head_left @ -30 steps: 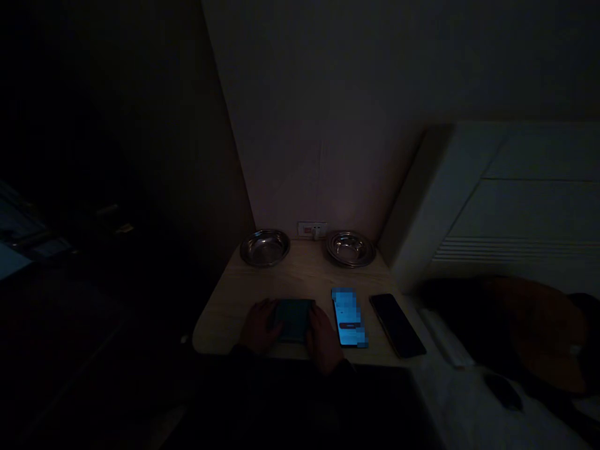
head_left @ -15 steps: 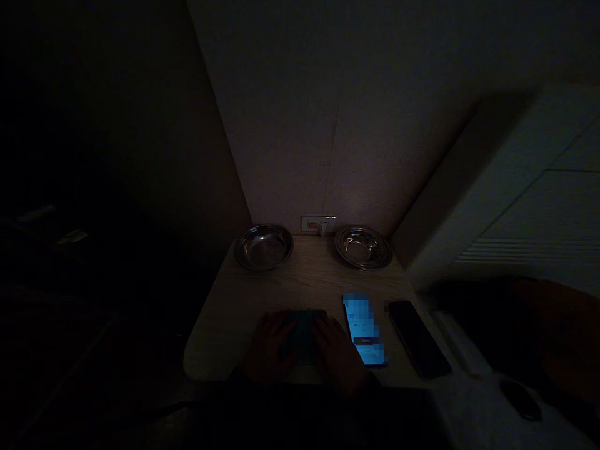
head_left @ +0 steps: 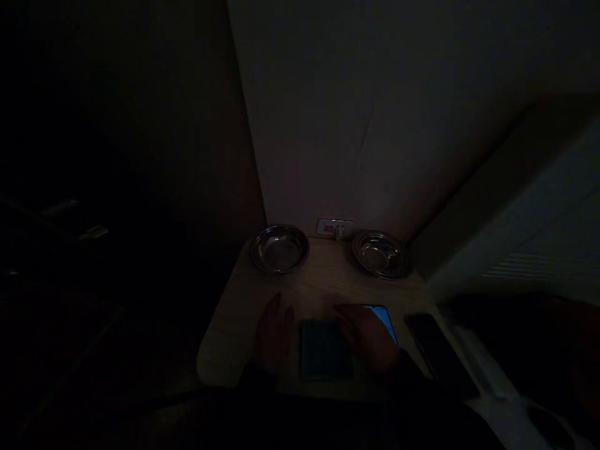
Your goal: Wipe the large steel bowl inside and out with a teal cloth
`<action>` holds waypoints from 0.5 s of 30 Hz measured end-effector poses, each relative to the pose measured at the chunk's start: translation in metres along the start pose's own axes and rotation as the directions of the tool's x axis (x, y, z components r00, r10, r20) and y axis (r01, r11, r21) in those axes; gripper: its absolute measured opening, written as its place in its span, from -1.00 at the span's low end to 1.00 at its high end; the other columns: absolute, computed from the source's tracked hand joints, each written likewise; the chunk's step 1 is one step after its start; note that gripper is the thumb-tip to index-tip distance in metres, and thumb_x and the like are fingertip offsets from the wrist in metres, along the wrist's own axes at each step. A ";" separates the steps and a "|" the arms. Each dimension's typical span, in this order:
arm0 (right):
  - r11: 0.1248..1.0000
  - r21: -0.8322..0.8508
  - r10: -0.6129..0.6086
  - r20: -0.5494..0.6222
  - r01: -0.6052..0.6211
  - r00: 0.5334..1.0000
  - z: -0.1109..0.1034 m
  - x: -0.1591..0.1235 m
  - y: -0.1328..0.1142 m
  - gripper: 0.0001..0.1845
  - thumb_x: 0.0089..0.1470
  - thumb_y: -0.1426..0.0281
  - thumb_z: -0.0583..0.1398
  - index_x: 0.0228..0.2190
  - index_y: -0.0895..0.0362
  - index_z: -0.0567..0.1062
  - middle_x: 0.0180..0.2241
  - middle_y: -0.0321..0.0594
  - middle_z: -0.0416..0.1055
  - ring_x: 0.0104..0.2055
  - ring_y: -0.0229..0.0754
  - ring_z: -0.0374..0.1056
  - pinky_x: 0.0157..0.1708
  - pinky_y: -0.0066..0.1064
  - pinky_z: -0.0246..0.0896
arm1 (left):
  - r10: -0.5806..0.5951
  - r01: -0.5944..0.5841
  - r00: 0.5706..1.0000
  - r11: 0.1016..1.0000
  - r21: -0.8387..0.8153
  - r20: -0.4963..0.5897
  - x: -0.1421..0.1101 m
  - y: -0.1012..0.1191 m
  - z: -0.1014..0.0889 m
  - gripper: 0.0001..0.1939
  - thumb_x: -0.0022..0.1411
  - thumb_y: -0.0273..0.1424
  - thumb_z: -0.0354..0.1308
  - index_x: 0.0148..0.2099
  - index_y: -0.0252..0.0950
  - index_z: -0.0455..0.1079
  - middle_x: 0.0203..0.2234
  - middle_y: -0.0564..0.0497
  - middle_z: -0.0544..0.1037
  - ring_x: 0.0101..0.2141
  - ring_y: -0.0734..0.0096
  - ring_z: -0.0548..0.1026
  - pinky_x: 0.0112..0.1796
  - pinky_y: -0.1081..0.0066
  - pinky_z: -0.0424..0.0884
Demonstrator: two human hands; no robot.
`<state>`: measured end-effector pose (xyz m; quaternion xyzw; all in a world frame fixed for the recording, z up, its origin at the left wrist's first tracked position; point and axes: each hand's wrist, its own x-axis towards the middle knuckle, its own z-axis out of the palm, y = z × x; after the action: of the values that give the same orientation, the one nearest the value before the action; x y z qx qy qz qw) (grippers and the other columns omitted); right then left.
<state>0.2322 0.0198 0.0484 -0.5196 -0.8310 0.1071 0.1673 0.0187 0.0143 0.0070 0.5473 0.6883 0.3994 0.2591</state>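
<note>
In dim light, a flat teal square (head_left: 327, 350), perhaps cloth or paper, lies near the table's front edge. My left hand (head_left: 273, 334) is left of it, apart from it, with fingers spread and nothing in them. My right hand (head_left: 375, 337) reaches in over the square's upper right edge, fingers stretched leftward; whether they touch it I cannot tell. Beneath that hand a lit phone (head_left: 382, 315) is mostly covered.
Two shiny metal bowls stand at the back of the table (head_left: 225, 337), a left bowl (head_left: 280, 250) and a right bowl (head_left: 382, 255). Between them a wall socket (head_left: 334, 227) holds a plug. A dark phone (head_left: 440, 353) lies at the right edge.
Both hands were on the teal square; the left has drawn off to the left and the right has shifted right over the lit phone. More of the square shows, and the view has turned slightly left.
</note>
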 end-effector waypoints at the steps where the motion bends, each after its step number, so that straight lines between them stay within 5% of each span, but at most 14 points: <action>1: 1.000 0.015 0.008 0.006 -0.008 1.000 -0.004 0.009 0.002 -0.66 0.13 0.47 0.08 -0.08 0.19 0.50 -0.14 -0.05 0.52 -0.11 -0.04 0.45 -0.09 -0.21 0.36 | -0.052 0.051 0.998 0.998 -0.044 -0.017 0.007 0.008 -0.002 -0.51 0.25 -0.23 0.00 0.14 -0.40 0.27 0.07 -0.28 0.42 0.06 0.09 0.41 0.03 0.10 0.36; 6: 0.995 0.088 0.052 0.034 -0.055 0.998 -0.026 0.056 0.011 -0.66 0.18 0.41 0.05 -0.06 0.15 0.50 -0.11 -0.11 0.52 -0.09 -0.09 0.45 -0.06 -0.29 0.31 | -0.182 0.159 0.974 0.974 -0.163 -0.138 0.051 0.032 -0.025 -0.59 0.28 -0.32 -0.04 0.09 -0.40 0.33 0.01 -0.22 0.48 -0.03 0.16 0.47 -0.03 0.24 0.39; 11: 0.978 0.172 0.101 0.100 -0.117 0.990 -0.034 0.108 0.023 -0.74 0.19 0.36 0.12 -0.12 0.11 0.50 -0.11 -0.15 0.50 -0.07 -0.09 0.42 -0.03 -0.26 0.28 | -0.311 0.281 0.912 0.949 -0.144 -0.267 0.100 0.016 -0.045 -0.65 0.23 -0.44 -0.01 0.01 -0.45 0.41 0.02 -0.28 0.47 0.05 0.09 0.41 0.05 0.25 0.29; 15: 0.938 0.286 0.157 0.151 -0.195 0.976 -0.015 0.155 0.034 -0.70 0.21 0.26 0.14 -0.06 0.13 0.40 -0.02 -0.14 0.36 -0.08 -0.14 0.36 -0.09 -0.16 0.32 | -0.361 0.334 0.895 0.932 -0.142 -0.262 0.126 0.002 -0.049 -0.70 0.19 -0.45 0.05 -0.09 -0.44 0.49 -0.04 -0.32 0.51 0.04 -0.01 0.42 0.04 0.19 0.29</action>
<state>0.2036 0.1737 0.0762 -0.5529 -0.7641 0.2789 0.1808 -0.0528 0.1221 0.0453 0.3396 0.7857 0.4526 0.2501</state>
